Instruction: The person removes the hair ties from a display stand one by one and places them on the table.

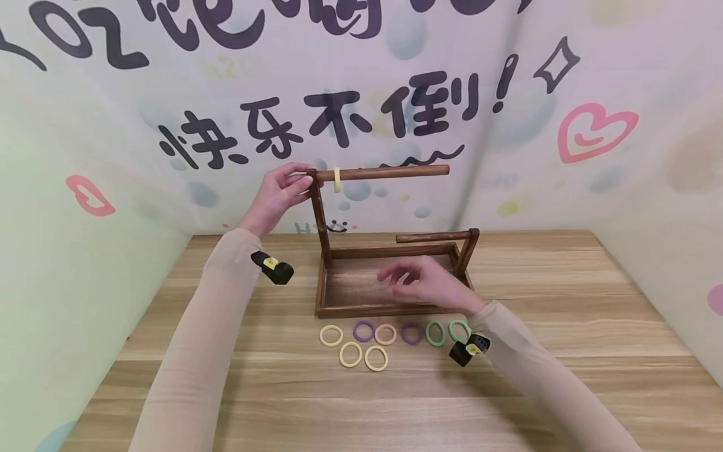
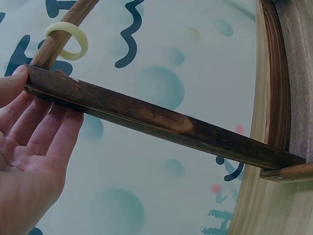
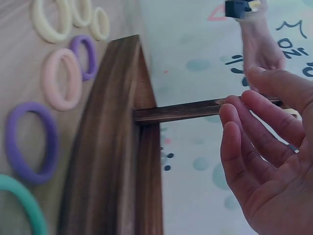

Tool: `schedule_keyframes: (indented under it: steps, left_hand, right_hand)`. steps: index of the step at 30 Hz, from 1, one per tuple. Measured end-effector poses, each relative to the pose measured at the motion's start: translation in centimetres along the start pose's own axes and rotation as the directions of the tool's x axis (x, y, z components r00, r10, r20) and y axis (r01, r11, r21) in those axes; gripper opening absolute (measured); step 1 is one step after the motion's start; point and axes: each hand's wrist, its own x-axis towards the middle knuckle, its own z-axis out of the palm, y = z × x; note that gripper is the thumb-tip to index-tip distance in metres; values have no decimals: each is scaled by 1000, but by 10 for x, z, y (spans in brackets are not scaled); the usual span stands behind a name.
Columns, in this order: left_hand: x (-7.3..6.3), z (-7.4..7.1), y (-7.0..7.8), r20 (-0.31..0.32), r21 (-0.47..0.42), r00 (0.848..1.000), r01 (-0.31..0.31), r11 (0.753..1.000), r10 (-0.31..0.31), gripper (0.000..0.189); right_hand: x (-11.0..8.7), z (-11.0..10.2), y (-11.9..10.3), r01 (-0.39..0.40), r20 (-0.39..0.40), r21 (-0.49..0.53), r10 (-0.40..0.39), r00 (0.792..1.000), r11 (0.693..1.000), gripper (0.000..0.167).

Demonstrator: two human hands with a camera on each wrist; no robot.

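Observation:
A dark wooden rack (image 1: 319, 220) has a tray base, a tall post with a long bar on the left and a short post with a bar on the right. My left hand (image 1: 282, 186) pinches the top of the tall post (image 2: 146, 117), thumb on one side and fingers on the other. On the long bar (image 1: 395, 172), close to that post, hangs a pale yellow ring (image 2: 80, 44). Above the tray my right hand (image 1: 420, 279) hovers with loosely bent fingers (image 3: 234, 152) and nothing in them. The short bar (image 1: 432, 238) lies just behind it.
In front of the tray, rings lie flat on the wooden table (image 1: 271, 389): yellow rings (image 1: 341, 355), purple rings (image 3: 11, 142), a pink ring (image 3: 49, 88) and green rings (image 1: 427, 333). A printed cloth wall (image 1: 254, 201) stands behind the rack.

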Motion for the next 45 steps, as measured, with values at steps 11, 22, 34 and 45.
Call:
schedule_keyframes:
  steps: [11,22,34,45]
  left_hand:
    - [-2,1,2,8,-19,1000,-2,1000,3,27]
    - [-3,-1,1,7,-19,1000,1,1000,-1,31]
    - [-4,-1,1,5,-37,1000,-6,999,7,24]
    - [-4,0,2,16,-20,1000,-12,1000,12,30]
  right_hand:
    - [12,-14,-17,-13,-61,29,15,998,999,24]
    - [28,-26,-29,2,-104,33,2,995,999,20]
    - [45,-35,-37,36,-146,-22,-39,988,999,19]
    - [66,-44,-52,117,-255,-133,-148,955,984,21]
